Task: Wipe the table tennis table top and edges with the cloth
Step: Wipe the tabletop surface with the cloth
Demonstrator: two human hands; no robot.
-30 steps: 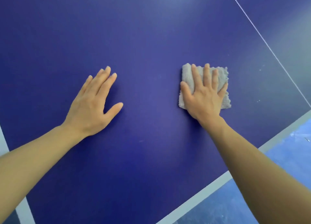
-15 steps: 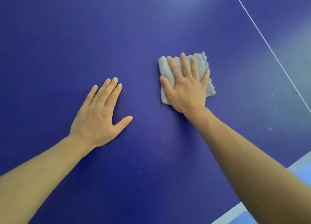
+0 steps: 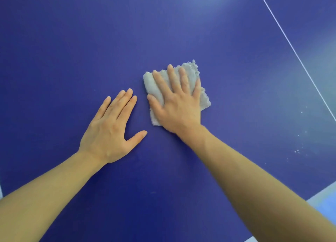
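Observation:
A dark blue table tennis table top (image 3: 72, 51) fills the view. A folded grey cloth (image 3: 154, 89) lies flat on it near the middle. My right hand (image 3: 178, 103) presses palm-down on the cloth with fingers spread, covering most of it. My left hand (image 3: 112, 129) rests flat on the bare table just left of the cloth, fingers apart, holding nothing; its thumb tip lies close to the cloth's lower corner.
A thin white centre line (image 3: 298, 60) runs diagonally at the right. White specks (image 3: 298, 151) dot the surface at right. The table's white edge band (image 3: 321, 198) and blue floor show at the lower right corner.
My right hand has slid the cloth leftward across the table, closer to my left hand. The left hand has stayed flat on the table while the view shifted.

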